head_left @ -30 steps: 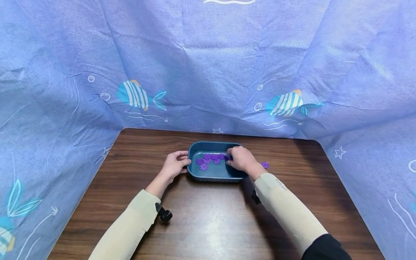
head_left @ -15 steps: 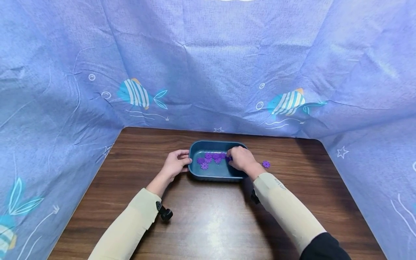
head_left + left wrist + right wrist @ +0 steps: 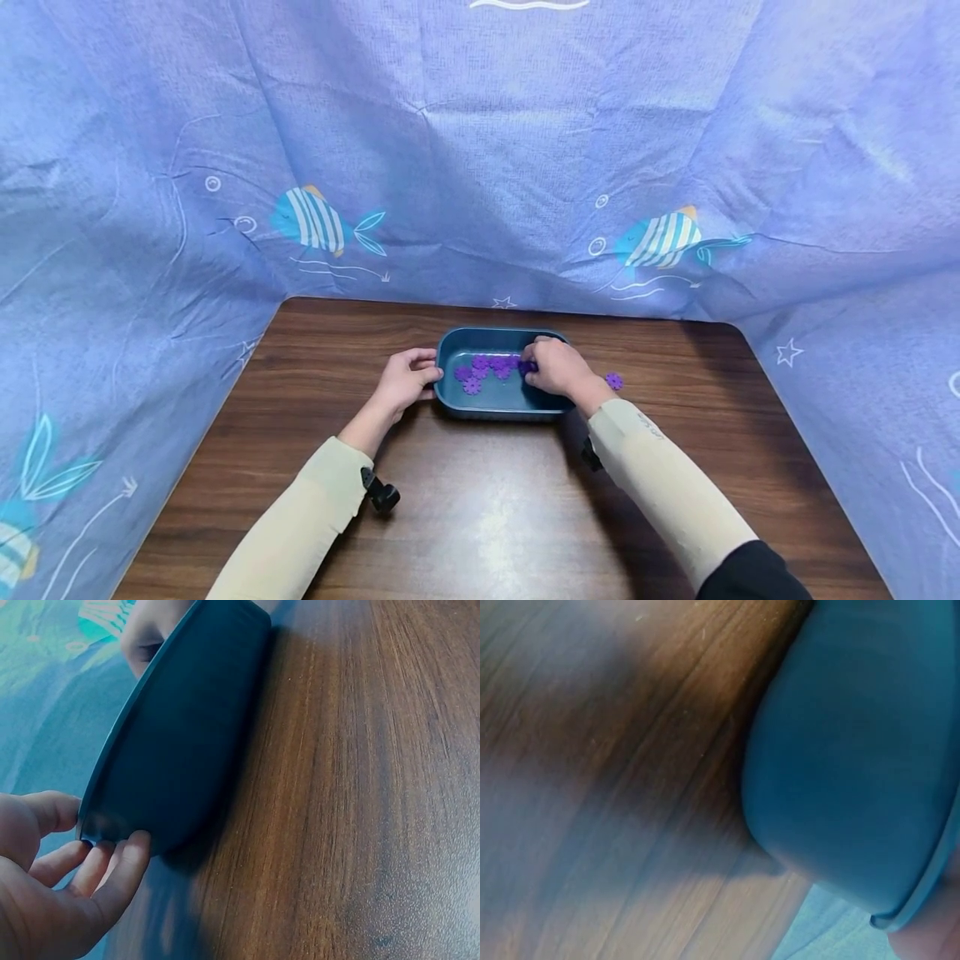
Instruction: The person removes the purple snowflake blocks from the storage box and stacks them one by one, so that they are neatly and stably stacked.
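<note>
A dark teal tray [image 3: 487, 413] holds several purple flower-shaped pieces [image 3: 480, 364] in its left and middle part. My left hand [image 3: 402, 385] grips the tray's left end, thumb at the rim; in the left wrist view the fingers of the left hand [image 3: 67, 877] lie against the tray's outer wall [image 3: 172, 727]. Inside the tray's right part, my right hand [image 3: 557, 367] pinches a purple piece [image 3: 527, 367], partly hidden by the fingers. The right wrist view shows mostly the tray's outer wall [image 3: 847, 750], with a blurred bit of the right hand at the edge.
One purple flower piece [image 3: 614, 381] lies on the wooden table [image 3: 480, 500] to the right of the tray, close to the right wrist. A blue cloth [image 3: 480, 167] with fish prints hangs behind and at both sides of the table.
The right fingers have shifted slightly, and the purple piece at them shows more than half a second ago. The left hand and the tray stay in place.
</note>
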Demonstrator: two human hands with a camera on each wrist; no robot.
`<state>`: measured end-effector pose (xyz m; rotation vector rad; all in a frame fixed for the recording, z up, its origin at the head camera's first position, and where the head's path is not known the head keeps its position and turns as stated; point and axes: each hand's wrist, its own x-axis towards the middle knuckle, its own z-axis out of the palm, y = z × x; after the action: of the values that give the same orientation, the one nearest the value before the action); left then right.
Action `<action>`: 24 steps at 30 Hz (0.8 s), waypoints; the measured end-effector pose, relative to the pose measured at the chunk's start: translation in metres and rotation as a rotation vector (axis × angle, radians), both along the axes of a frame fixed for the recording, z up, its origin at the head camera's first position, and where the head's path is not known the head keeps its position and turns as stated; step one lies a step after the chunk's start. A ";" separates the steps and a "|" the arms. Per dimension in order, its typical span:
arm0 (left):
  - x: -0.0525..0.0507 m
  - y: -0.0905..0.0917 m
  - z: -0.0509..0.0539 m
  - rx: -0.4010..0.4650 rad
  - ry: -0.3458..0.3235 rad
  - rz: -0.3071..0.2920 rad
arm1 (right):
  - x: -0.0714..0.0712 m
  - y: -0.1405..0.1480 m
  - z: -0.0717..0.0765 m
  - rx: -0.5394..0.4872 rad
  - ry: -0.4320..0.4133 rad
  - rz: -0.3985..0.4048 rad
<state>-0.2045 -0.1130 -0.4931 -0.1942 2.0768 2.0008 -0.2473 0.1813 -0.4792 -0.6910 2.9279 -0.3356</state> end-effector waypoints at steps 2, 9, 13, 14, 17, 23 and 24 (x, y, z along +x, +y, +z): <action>0.000 0.000 0.000 -0.001 0.003 0.002 | 0.000 0.001 0.001 -0.026 -0.005 0.012; -0.001 -0.001 -0.001 -0.011 0.001 -0.002 | 0.001 0.008 0.005 -0.152 0.012 0.053; -0.001 -0.001 0.000 -0.015 -0.004 -0.002 | 0.002 0.012 0.006 -0.213 0.042 0.066; -0.002 -0.001 0.000 -0.015 -0.004 -0.003 | 0.002 0.013 0.007 -0.226 0.051 0.068; -0.002 -0.001 0.001 -0.012 -0.002 -0.003 | 0.002 0.017 0.007 -0.254 0.076 0.068; -0.002 -0.001 0.000 -0.015 0.002 -0.005 | 0.004 0.025 0.010 -0.288 0.119 0.061; -0.002 -0.001 0.000 -0.015 0.003 -0.006 | 0.004 0.027 0.011 -0.291 0.127 0.061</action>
<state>-0.2064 -0.1136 -0.4928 -0.1883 2.0925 1.9833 -0.2433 0.2083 -0.4682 -0.8648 2.9990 -0.7483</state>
